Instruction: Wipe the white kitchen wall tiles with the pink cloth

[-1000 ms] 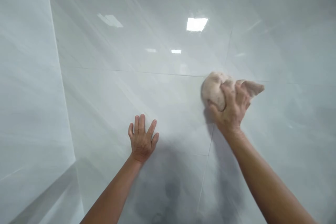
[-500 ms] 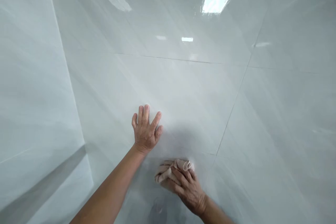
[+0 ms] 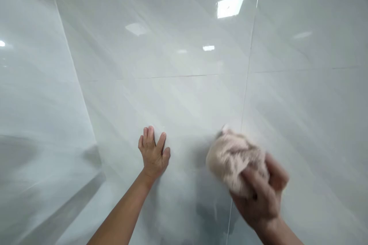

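Observation:
A bunched, pale beige cloth (image 3: 232,159) is gripped in my right hand (image 3: 263,195), in the lower right of the head view. Motion smears both a little, and the cloth looks lifted off the glossy grey tiled wall (image 3: 184,103). My left hand (image 3: 153,155) lies against that wall left of the cloth, fingers spread and holding nothing. The cloth covers part of the tile joint and some of my right fingertips.
On the left a second pale tiled wall (image 3: 34,95) meets this one in a corner. Thin joints cross the tiles. A bright light reflection (image 3: 230,7) shines near the top, with smaller ones around it.
My right hand has come away from the wall with the cloth, moving up and to the right. My left hand stays spread on the wall. The view has turned slightly.

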Motion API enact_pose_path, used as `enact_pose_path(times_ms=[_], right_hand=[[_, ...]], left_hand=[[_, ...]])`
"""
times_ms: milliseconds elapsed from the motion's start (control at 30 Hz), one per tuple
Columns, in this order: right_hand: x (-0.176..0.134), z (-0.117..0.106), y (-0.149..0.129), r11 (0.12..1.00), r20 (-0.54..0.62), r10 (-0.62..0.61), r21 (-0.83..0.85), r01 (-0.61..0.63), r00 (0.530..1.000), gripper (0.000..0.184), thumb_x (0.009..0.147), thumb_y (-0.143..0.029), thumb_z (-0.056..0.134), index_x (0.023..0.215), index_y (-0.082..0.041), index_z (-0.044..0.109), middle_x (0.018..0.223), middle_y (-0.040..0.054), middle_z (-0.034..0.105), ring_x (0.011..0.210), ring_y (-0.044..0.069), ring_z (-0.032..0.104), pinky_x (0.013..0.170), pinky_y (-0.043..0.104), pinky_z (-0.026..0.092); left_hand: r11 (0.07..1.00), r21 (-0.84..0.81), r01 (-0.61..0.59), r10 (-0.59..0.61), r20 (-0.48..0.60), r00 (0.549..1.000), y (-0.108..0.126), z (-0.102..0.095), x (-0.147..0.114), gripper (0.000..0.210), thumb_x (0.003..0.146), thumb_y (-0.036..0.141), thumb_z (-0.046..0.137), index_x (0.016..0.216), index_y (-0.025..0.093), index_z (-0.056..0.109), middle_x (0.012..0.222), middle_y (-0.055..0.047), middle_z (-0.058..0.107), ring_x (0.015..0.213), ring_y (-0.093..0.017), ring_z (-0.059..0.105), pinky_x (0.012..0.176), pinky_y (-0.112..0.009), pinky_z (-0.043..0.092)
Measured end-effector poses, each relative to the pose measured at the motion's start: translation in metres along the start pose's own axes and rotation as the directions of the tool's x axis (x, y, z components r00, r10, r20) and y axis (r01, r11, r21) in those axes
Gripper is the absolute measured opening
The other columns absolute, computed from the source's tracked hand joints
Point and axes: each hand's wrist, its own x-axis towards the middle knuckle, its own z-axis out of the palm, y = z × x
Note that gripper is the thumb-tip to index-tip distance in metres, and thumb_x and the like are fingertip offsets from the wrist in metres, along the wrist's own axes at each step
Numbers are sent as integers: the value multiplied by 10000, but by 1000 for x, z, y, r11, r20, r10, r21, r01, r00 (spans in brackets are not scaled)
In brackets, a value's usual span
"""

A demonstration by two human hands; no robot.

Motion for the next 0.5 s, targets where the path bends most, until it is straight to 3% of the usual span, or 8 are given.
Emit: enact_pose_path(times_ms=[100, 167, 233, 400, 500], right_hand=[[21, 23, 12, 975, -136, -14, -220, -16, 991, 613, 915, -356, 737, 1485, -385, 515, 1555, 107, 432, 1483, 418, 391, 1162, 653, 386], [19, 42, 6, 951, -81, -40, -310, 13, 996, 454, 947, -397, 690, 1383, -304, 601, 1527, 115, 489, 1517, 403, 351, 1236, 620, 279], [8, 59, -9, 953, 1, -77, -294, 73, 997, 431, 925, -330, 688, 1347, -281, 618, 1531, 103, 504, 1542, 360, 328, 1281, 549, 213], [-20, 86, -36, 953, 83, -112, -272, 130, 990, 513, 877, -247, 698, 1377, -282, 593, 1497, 86, 556, 1566, 314, 303, 1305, 509, 167], [-23, 96, -39, 953, 81, -91, -282, 110, 993, 530, 935, -259, 639, 1451, -228, 523, 1546, 128, 522, 1586, 335, 269, 1303, 539, 170]], left_hand=[[1000, 3, 2, -2, 16, 1000, -2, 2, 2, 617, 1083, 339, 417, 1679, 355, 256, 1801, -96, 92, 1672, -292, 107, 1289, -528, 147], [1000, 7, 2, -2, 16, 1000, -1, 2, 3, 610, 1089, 350, 413, 1679, 352, 257, 1798, -108, 103, 1672, -302, 101, 1290, -541, 137], [1000, -16, 21, -20, 23, 1000, 7, -3, 3, 618, 1085, 340, 445, 1675, 348, 262, 1795, -124, 110, 1671, -312, 99, 1294, -553, 143], [953, -265, 147, -144, 28, 989, 60, -37, -2, 623, 1049, 214, 486, 1645, 273, 313, 1786, -144, 86, 1668, -296, 113, 1303, -494, 284], [919, -392, -42, 35, -24, 999, 92, -53, -3, 597, 1022, 195, 507, 1601, 285, 395, 1777, -97, 132, 1646, -289, 202, 1272, -462, 385]])
